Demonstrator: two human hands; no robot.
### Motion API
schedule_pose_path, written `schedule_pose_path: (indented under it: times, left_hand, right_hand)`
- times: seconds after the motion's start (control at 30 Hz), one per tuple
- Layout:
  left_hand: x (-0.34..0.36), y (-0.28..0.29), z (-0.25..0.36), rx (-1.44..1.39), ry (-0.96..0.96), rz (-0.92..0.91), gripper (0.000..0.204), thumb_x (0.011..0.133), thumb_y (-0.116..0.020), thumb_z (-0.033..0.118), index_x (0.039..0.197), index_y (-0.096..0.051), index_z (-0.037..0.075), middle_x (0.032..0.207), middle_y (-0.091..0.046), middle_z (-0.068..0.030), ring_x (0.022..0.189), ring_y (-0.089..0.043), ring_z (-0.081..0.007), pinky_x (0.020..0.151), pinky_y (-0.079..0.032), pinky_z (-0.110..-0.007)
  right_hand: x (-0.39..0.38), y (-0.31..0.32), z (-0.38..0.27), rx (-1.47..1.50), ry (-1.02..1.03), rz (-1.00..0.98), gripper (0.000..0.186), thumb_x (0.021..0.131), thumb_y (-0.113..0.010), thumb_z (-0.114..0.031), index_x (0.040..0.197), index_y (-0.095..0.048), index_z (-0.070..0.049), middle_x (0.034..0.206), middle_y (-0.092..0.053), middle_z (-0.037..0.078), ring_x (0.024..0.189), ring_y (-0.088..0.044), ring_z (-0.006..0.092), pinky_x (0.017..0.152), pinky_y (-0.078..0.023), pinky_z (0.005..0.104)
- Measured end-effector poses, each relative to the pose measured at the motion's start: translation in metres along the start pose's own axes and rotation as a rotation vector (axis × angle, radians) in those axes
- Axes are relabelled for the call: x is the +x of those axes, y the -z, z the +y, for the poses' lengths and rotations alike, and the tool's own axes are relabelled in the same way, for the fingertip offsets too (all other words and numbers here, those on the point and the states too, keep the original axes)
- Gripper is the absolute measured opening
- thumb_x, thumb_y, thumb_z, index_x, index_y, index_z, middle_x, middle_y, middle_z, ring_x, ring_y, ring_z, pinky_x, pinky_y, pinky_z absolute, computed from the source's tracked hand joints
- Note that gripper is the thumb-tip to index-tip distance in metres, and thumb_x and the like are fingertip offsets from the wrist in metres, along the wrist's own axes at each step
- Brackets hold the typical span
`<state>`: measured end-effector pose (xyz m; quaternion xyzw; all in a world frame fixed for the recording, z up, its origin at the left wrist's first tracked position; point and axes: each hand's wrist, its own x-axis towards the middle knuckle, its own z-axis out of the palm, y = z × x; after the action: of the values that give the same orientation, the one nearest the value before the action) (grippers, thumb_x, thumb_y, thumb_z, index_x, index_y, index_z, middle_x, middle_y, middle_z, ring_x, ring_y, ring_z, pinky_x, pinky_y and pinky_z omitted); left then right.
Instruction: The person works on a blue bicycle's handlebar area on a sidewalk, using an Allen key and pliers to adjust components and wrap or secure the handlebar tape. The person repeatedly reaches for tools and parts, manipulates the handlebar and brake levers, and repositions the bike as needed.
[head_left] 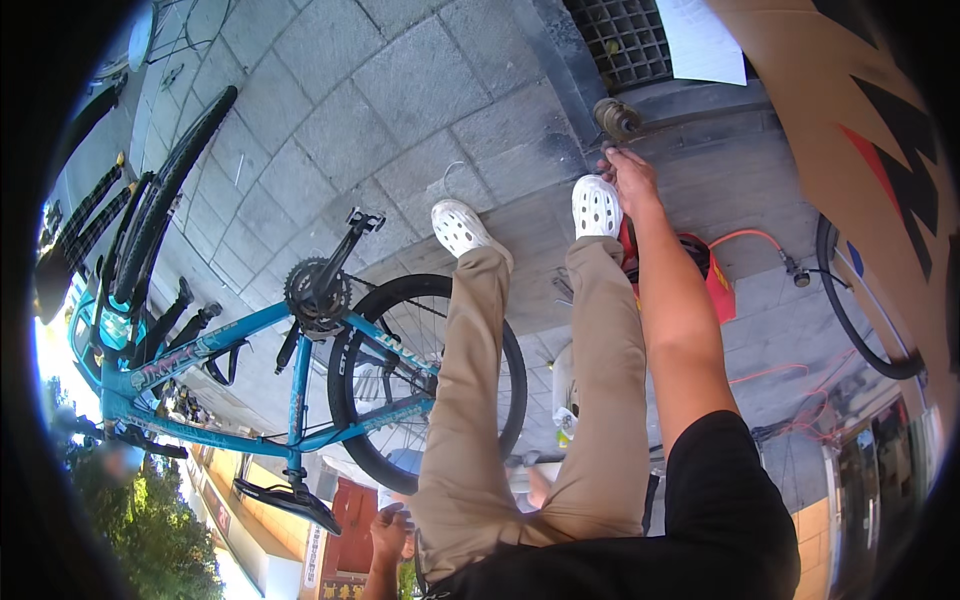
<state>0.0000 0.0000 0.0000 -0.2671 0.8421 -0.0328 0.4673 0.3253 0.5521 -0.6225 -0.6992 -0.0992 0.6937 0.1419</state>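
Right hand (628,172) is stretched way out to the upper middle of the frame, fingers pinched onto a small round brass-coloured fitting (615,117) on the end of a dark hose (700,118), probably just steadying it. It sits on the paving beside a black drain grate (620,40). Just below the arm there's a red machine (705,272) with an orange hose (755,238). Left hand (388,532), bottom centre, rests by the hip; can't tell its grip. Blue bicycle (250,340) fills the left side, flipped over. Brown cardboard (880,130) with black and red shapes is top right, white paper sheet (700,40) next to it.
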Motion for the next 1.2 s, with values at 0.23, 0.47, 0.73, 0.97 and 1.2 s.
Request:
schedule_pose_path:
  times: [0.23, 0.47, 0.73, 0.97, 1.2]
  left_hand:
    - [0.015, -0.011, 0.001, -0.001, -0.047, -0.001, 0.027, 0.103, -0.064, 0.006, 0.126, -0.072, -0.005, 0.091, -0.073, -0.0060, 0.070, -0.067, -0.0110, 0.062, -0.057, -0.028]
    - [0.006, -0.021, 0.002, 0.023, -0.007, 0.052, 0.024, 0.103, -0.062, 0.008, 0.121, -0.076, 0.000, 0.093, -0.076, -0.0071, 0.073, -0.070, -0.0127, 0.064, -0.058, -0.029]
    - [0.024, -0.026, -0.003, 0.212, -0.210, 0.084, 0.040, 0.100, -0.069, 0.022, 0.133, -0.075, 0.000, 0.111, -0.082, -0.0138, 0.093, -0.079, -0.0210, 0.086, -0.064, -0.036]
    - [0.005, -0.037, 0.036, 0.052, -0.519, 0.119, 0.044, 0.095, -0.067, 0.031, 0.131, -0.079, 0.008, 0.123, -0.079, -0.0214, 0.117, -0.076, -0.0376, 0.105, -0.058, -0.044]
    - [-0.062, -0.013, 0.076, -0.069, -0.742, 0.165, 0.040, 0.093, -0.070, 0.027, 0.122, -0.079, 0.002, 0.104, -0.082, -0.0185, 0.097, -0.080, -0.0268, 0.093, -0.062, -0.039]
  right_hand:
    - [0.004, -0.001, 0.001, -0.048, 0.006, 0.050, 0.023, 0.104, -0.072, -0.012, 0.126, -0.073, -0.004, 0.113, -0.076, 0.007, 0.091, -0.076, 0.0198, 0.071, -0.059, 0.0340]
    - [0.000, -0.013, 0.016, -0.065, 0.028, 0.076, 0.060, 0.102, -0.075, -0.013, 0.155, -0.048, -0.006, 0.122, -0.075, 0.015, 0.088, -0.078, 0.0270, 0.066, -0.062, 0.0350]
    - [-0.121, 0.082, 0.028, -0.421, 0.004, 0.223, 0.076, 0.104, -0.074, -0.028, 0.168, -0.037, -0.007, 0.103, -0.075, 0.010, 0.065, -0.071, 0.0169, 0.045, -0.053, 0.0314]
    - [-0.274, 0.149, -0.021, -0.525, -0.012, 0.247, 0.045, 0.105, -0.065, -0.021, 0.145, -0.051, -0.006, 0.098, -0.070, 0.011, 0.057, -0.069, 0.0204, 0.040, -0.054, 0.0334]
    - [-0.348, 0.110, -0.117, -0.573, 0.186, 0.114, 0.035, 0.105, -0.064, -0.018, 0.134, -0.055, -0.001, 0.090, -0.067, 0.011, 0.055, -0.067, 0.0217, 0.042, -0.053, 0.0349]
